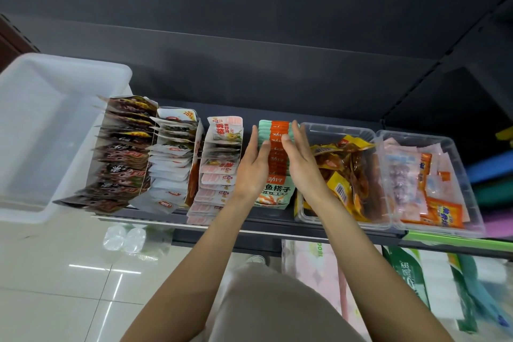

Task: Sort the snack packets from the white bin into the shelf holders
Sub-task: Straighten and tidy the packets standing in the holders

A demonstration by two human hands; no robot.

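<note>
My left hand (254,164) and my right hand (301,159) stand on either side of the row of orange-and-mint packets (274,147) on the shelf (277,221). Both palms are flat with the fingers straight and together, pressed against the two sides of the row; neither grip curls closed around anything, the packets are simply squeezed between the two hands. The row stands upright on edge, the front packet facing me with its printed label showing.

To the left of this row sit three more filled rows: pink-and-white packets (219,172) just beside my left hand, then white packets (173,158), then dark brown packets (122,153). The white bin (41,130) lies at the far left, touching the brown row, and I see no packets inside it.

To the right, a clear tray (338,130) holds loose yellow and brown packets (347,169), and another clear tray (449,153) beside it holds pink and orange ones (416,175).
</note>
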